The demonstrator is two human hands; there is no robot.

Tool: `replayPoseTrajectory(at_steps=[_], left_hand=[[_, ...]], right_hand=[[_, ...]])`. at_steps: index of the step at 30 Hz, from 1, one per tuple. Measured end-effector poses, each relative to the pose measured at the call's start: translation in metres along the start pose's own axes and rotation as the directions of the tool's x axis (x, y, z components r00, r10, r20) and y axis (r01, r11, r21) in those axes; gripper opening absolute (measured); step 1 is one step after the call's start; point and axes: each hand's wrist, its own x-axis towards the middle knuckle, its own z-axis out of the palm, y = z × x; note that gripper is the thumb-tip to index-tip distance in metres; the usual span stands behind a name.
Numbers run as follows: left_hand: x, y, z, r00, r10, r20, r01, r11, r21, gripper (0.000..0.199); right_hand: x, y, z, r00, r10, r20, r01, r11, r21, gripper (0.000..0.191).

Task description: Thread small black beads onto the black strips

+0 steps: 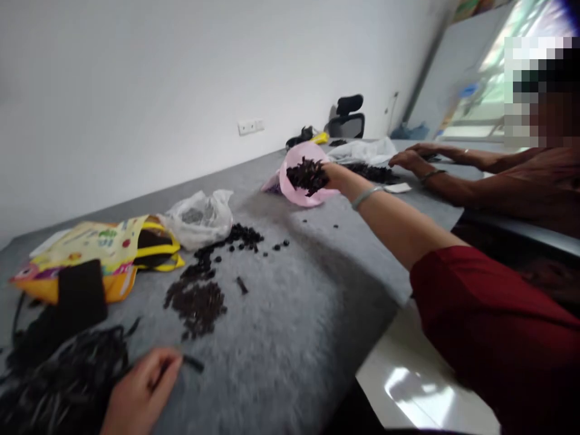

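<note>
At the lower left, my left hand is closed in a pinch on a thin black strip, just right of a large tangle of black strips. My right arm, in a red sleeve with a pale bangle, stretches across to a pink bag lying on its side. At its mouth, my right hand is around a clump of dark, dried-looking pieces, which hides the fingers. Between my hands lie a pile of short brown bits, round black pieces and one loose dark stick.
A yellow printed bag and a crumpled white plastic bag stand along the wall side of the grey table. Across at the right, another person's hands rest by another dark pile and white plastic. An office chair is beyond.
</note>
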Motion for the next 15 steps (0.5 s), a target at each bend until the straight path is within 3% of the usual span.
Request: replayPoseTrajectory(at_steps=[2, 7, 11, 15], left_hand=[[-0.008, 0.004, 0.001, 0.997, 0.010, -0.075, -0.010, 1.000, -0.001, 0.028], [-0.006, 0.021, -0.001, 0.995, 0.062, -0.078, -0.065, 0.997, -0.049, 0.029], [-0.005, 0.017, -0.002, 0.999, 0.036, -0.036, -0.043, 0.974, -0.223, 0.030], [-0.002, 0.004, -0.003, 0.999, 0.008, 0.037, 0.006, 0.931, -0.366, 0.032]], right_hand=[[-0.024, -0.003, 0.000, 0.996, 0.004, 0.094, -0.008, 0.999, 0.050, 0.037], [-0.092, -0.016, 0.015, 0.976, -0.028, 0.218, 0.021, 0.999, 0.035, 0.030], [-0.145, -0.030, 0.052, 0.941, -0.093, 0.326, 0.131, 0.987, -0.095, 0.024], [-0.190, -0.045, 0.095, 0.883, -0.211, 0.420, 0.331, 0.914, -0.236, 0.014]])
